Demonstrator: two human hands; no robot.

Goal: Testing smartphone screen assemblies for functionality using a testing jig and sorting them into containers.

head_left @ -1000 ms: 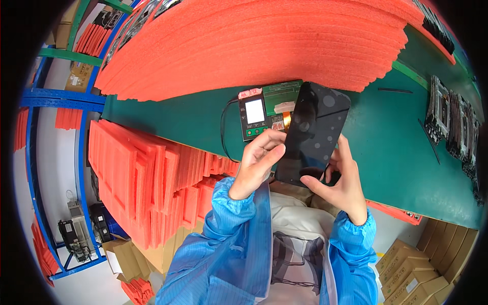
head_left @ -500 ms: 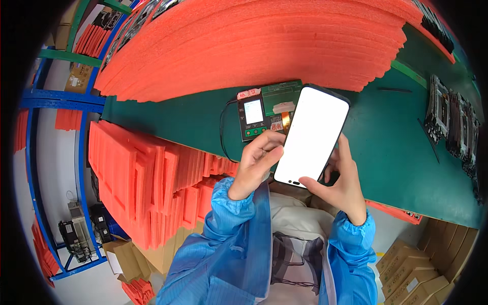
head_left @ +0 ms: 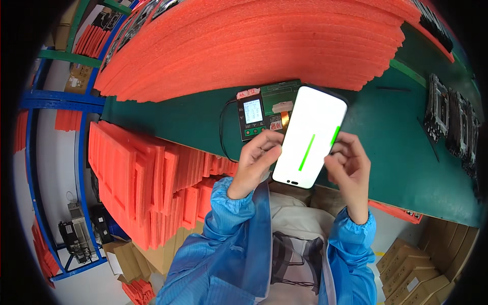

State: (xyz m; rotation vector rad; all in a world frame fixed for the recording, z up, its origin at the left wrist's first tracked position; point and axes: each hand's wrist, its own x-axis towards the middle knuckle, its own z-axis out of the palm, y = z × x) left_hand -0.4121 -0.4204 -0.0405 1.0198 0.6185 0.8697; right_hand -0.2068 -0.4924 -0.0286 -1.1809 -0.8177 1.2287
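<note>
A phone screen (head_left: 304, 122) is held tilted above the table, lit white with a green bar down its lower middle and a green patch at its right edge. A pill-shaped cutout sits at its near end. My left hand (head_left: 258, 161) grips its left edge, thumb beside the glass and the other fingers curled, partly hidden. My right hand (head_left: 352, 165) is closed at the right edge, with thumb and bent fingers against the side. Just behind and left stands a small black tester (head_left: 251, 118) with a lit display and green buttons, beside a green circuit board (head_left: 278, 94).
A long stack of red foam sheets (head_left: 244, 56) lines the far side of the green table (head_left: 391, 147). More red foam trays (head_left: 137, 173) stand at left. Dark phone-frame parts (head_left: 450, 117) lie at right. Cardboard boxes (head_left: 414, 269) sit below right; blue shelving (head_left: 61, 100) stands left.
Green marks have appeared on the white screen. My right thumb has moved off the screen's near end to its right edge. Text now shows on the tester's display.
</note>
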